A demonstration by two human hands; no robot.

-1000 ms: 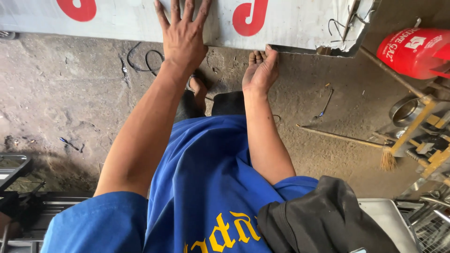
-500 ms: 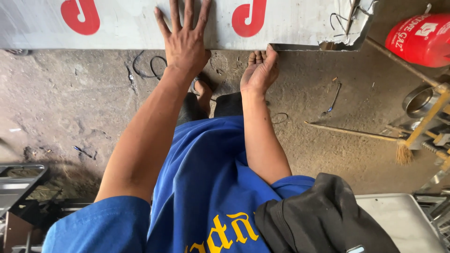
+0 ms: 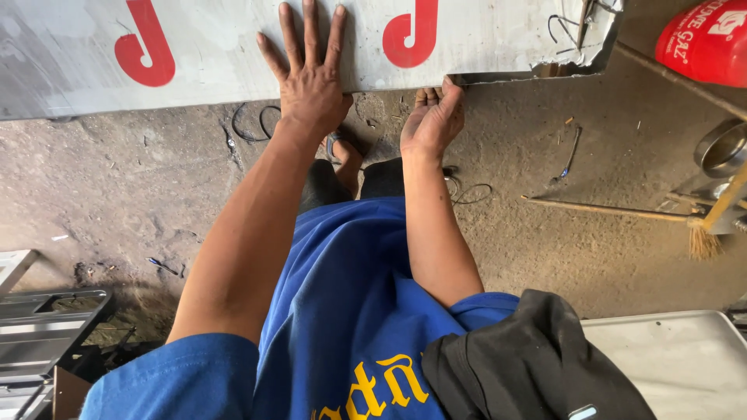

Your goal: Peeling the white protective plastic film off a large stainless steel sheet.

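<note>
A long grey-white metal sheet point(image 3: 482, 39) with red curved marks runs across the top of the view, above a dirt floor. My left hand point(image 3: 311, 85) lies flat on its face near the lower edge, palm down and fingers spread. My right hand point(image 3: 432, 120) is just to the right, palm up, with its fingers curled around the sheet's lower edge beside a torn, notched corner point(image 3: 545, 68). Both forearms reach forward over my blue shirt. My sandalled foot point(image 3: 342, 152) shows below the hands.
A red gas cylinder point(image 3: 704, 39) lies at the top right, with a metal bowl point(image 3: 720, 148) and a broom point(image 3: 622, 211) below it. Wire loops point(image 3: 253, 124) lie on the floor. Metal frames point(image 3: 39, 327) stand at the bottom left. At the bottom right are a pale panel point(image 3: 669, 358) and a black cloth point(image 3: 537, 358).
Both hands keep their places on the sheet. The view has drifted slightly, so the cylinder and broom sit further towards the right edge.
</note>
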